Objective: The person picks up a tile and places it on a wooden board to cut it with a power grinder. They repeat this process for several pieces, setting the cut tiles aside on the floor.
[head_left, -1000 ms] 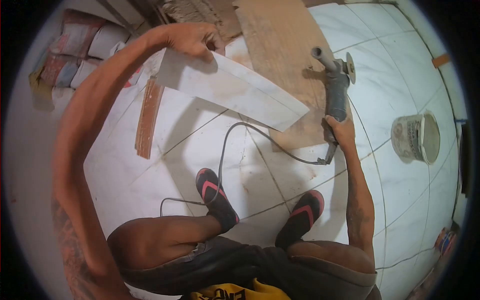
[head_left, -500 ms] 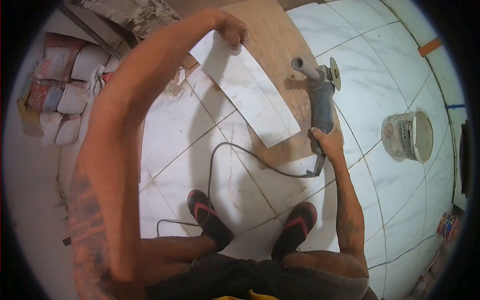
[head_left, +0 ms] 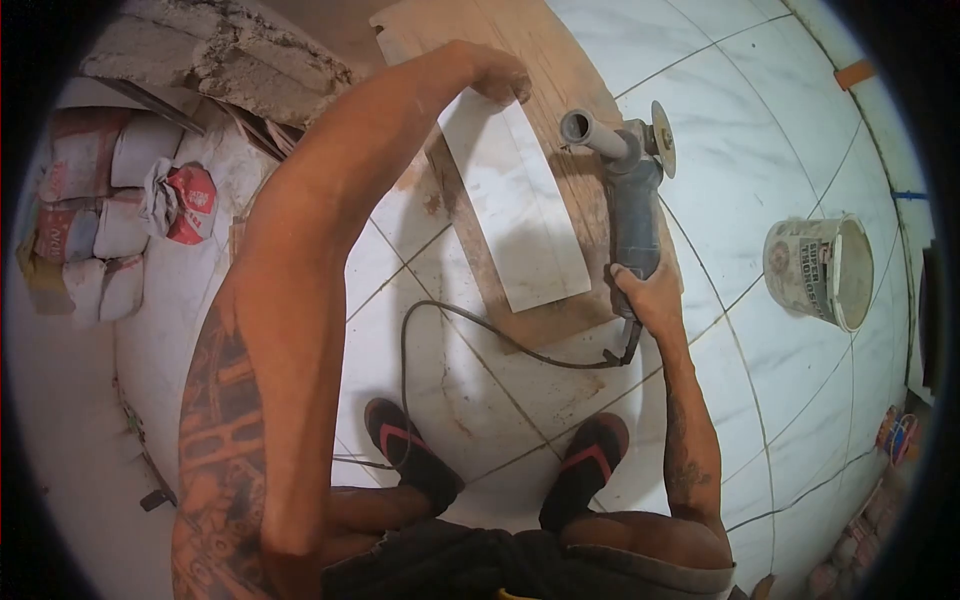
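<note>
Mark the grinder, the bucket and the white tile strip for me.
Grinder [head_left: 636, 215]: head view, on its dark body.
Bucket [head_left: 800, 268]: head view, on its printed outer wall.
White tile strip [head_left: 520, 212]: head view, middle of its face.

The tile piece [head_left: 535, 235] is lying over the board [head_left: 560, 50], which is resting on the floor [head_left: 700, 90]. Right of the tile piece, the angle grinder [head_left: 635, 210] is pointing away, its cord [head_left: 425, 302] curving leftward and back to the left foot [head_left: 412, 450]. The bucket [head_left: 800, 268] is resting on the floor farther right. Sacks [head_left: 85, 235] are lying in a pile at far left.
</note>
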